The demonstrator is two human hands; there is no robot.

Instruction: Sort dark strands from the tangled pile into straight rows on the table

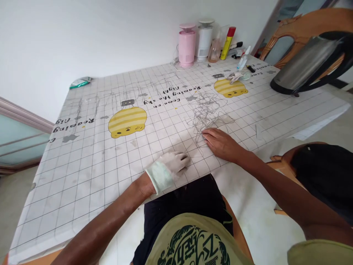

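A loose tangle of thin dark strands (206, 112) lies on the white checked tablecloth (91, 176). At the near end of this tangle is my bare right hand (220, 144), its fingers bent together at the strands; what they pinch, if anything, is too small to make out. My left hand (172, 164) wears a whitish glove with a pale green cuff and rests near the table's front edge, left of the strands. Its fingers curl down toward the cloth, and their tips are partly hidden.
Along the wall stand a pink device (186, 46), a white device (204, 40), a spray bottle (214, 50) and a yellow can (227, 44). A steel kettle (309, 62) is at the right, a crumpled glove (238, 76) left of it. A green-edged packet (80, 82) lies far left.
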